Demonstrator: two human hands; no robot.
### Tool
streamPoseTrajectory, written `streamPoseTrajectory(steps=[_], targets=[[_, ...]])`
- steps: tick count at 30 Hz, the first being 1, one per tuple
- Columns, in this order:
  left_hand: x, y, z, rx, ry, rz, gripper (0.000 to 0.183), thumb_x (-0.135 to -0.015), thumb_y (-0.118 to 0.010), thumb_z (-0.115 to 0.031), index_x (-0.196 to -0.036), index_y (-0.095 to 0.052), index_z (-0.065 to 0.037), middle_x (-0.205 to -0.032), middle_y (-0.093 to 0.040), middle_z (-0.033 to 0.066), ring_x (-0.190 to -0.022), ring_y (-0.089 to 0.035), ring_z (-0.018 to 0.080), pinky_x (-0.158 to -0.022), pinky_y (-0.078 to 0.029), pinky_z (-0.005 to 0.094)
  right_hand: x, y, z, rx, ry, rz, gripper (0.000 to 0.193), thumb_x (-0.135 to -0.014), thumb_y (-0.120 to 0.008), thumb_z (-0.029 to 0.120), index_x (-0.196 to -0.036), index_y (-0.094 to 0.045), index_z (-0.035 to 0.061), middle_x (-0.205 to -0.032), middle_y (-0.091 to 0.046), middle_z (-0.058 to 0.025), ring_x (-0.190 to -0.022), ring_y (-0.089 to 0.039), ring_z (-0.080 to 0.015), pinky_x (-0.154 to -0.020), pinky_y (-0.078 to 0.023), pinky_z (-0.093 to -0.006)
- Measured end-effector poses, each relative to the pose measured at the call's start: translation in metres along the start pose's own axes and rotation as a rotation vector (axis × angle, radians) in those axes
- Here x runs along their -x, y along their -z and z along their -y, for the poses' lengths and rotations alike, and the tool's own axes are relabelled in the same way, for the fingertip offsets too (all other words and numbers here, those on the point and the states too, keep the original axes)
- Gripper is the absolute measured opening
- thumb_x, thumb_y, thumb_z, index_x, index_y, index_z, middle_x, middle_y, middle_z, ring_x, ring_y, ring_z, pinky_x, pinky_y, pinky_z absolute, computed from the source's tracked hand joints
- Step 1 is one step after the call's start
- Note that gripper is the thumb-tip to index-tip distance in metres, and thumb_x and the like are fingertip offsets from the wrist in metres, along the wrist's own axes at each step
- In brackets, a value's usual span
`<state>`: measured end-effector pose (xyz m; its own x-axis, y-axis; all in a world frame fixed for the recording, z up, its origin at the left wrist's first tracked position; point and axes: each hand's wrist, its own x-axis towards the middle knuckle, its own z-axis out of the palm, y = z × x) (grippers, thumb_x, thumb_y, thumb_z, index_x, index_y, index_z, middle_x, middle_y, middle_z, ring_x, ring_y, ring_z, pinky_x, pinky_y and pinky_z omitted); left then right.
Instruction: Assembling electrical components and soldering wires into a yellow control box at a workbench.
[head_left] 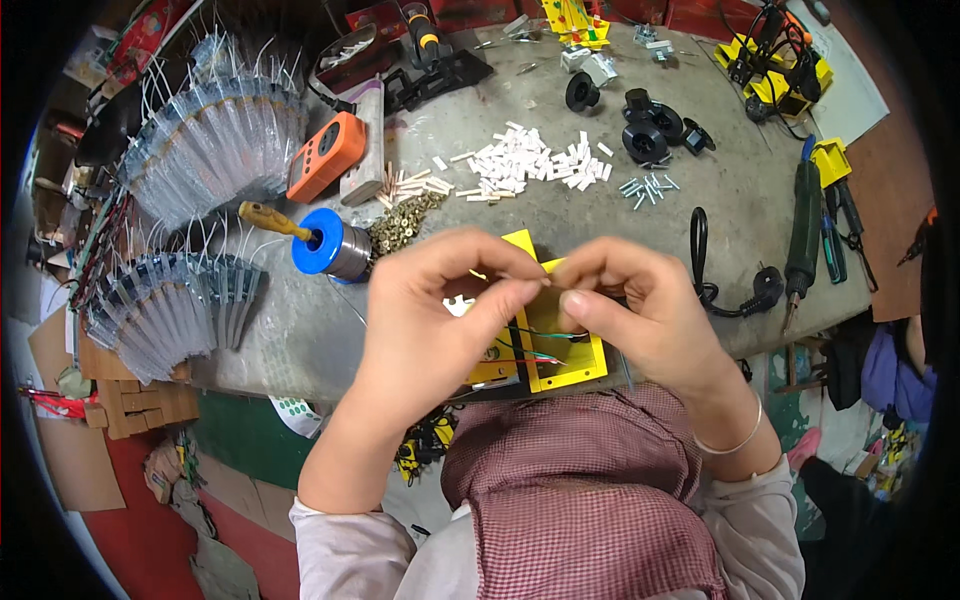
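At far left, two fans of clear-wrapped parts with white leads, an upper [215, 150] and a lower [160, 315], overlap in rows, apparently so single pieces can be drawn off. Right of them, an orange handheld device [328, 157] leans against a pale block. A blue-flanged reel of wire [352, 250] carries a wooden-handled tool [272, 218] in its core, which seems to serve as a holder. Brass-coloured fittings [405, 222] are heaped beside it.

The left hand [405, 315] is raised, thumb and forefinger brought together at the tips; any piece between them is too small to identify. White sleeves [530, 162] lie loose on the tabletop [450, 130] beyond, within reach. The yellow housing [570, 379] sits below both hands at the near edge, wires [540, 356] across it, presumably kept close for fine work. The right hand [660, 315] meets the left, thumb and forefinger nearly closed; whether it grips anything cannot be told.

Further right are screws [648, 187], black spools [645, 140], a black plug [767, 288] with its cord, and a soldering iron [803, 220], tip toward the worker.
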<state>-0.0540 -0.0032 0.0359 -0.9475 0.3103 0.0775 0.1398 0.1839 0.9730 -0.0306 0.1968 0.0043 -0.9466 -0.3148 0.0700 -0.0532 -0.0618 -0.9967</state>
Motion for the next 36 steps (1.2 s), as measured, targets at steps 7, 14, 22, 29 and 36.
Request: streamPoseTrajectory(steps=[7, 14, 22, 29, 36], targets=[[-0.004, -0.004, -0.008, -0.004, 0.093, 0.166, 0.011, -0.076, -0.074, 0.005, -0.086, -0.071, 0.005, -0.084, -0.068, 0.0075, -0.079, -0.065, 0.0127, -0.073, -0.052, 0.0252, 0.004, 0.010, 0.004, -0.127, -0.132, 0.122, 0.016, -0.095, -0.056, 0.001, -0.107, -0.045, 0.0012, -0.091, -0.070, -0.0111, -0.089, -0.064, -0.0123, -0.082, -0.049, -0.0268], [-0.005, -0.007, -0.010, -0.111, 0.085, 0.227, 0.010, -0.078, -0.073, 0.003, -0.088, -0.072, 0.003, -0.083, -0.068, 0.0074, -0.079, -0.065, 0.0123, -0.072, -0.053, 0.0250, 0.005, 0.013, -0.004, -0.162, -0.118, 0.165, 0.015, -0.098, -0.053, 0.003, -0.108, -0.042, 0.0012, -0.088, -0.070, -0.0118, -0.088, -0.063, -0.0110, -0.081, -0.049, -0.0266], [-0.002, 0.007, -0.002, -0.251, -0.143, 0.120, 0.013, -0.074, -0.073, 0.005, -0.086, -0.069, 0.001, -0.080, -0.067, 0.0066, -0.074, -0.064, 0.0148, -0.067, -0.050, 0.0273, 0.007, 0.010, 0.004, -0.145, -0.138, 0.134, 0.018, -0.097, -0.056, 0.004, -0.111, -0.046, -0.0010, -0.083, -0.067, -0.0069, -0.081, -0.061, -0.0101, -0.078, -0.048, -0.0260], [0.002, -0.003, -0.005, -0.453, -0.379, 0.043, 0.016, -0.070, -0.074, 0.007, -0.083, -0.066, 0.002, -0.076, -0.065, 0.0083, -0.072, -0.064, 0.0202, -0.064, -0.049, 0.0297, -0.001, 0.011, 0.009, 0.038, -0.121, 0.142, 0.018, -0.092, -0.068, 0.013, -0.090, -0.059, -0.0019, -0.078, -0.062, -0.0022, -0.068, -0.057, -0.0055, -0.059, -0.046, -0.0217], [0.000, -0.004, 0.000, -0.521, -0.363, 0.040, 0.017, -0.076, -0.071, 0.006, -0.090, -0.061, 0.001, -0.078, -0.063, 0.0090, -0.070, -0.062, 0.0217, -0.064, -0.048, 0.0301, 0.003, 0.012, 0.007, -0.132, -0.160, 0.087, 0.014, -0.097, -0.062, 0.013, -0.098, -0.058, -0.0006, -0.075, -0.060, -0.0008, -0.066, -0.056, -0.0042, -0.061, -0.047, -0.0212]])
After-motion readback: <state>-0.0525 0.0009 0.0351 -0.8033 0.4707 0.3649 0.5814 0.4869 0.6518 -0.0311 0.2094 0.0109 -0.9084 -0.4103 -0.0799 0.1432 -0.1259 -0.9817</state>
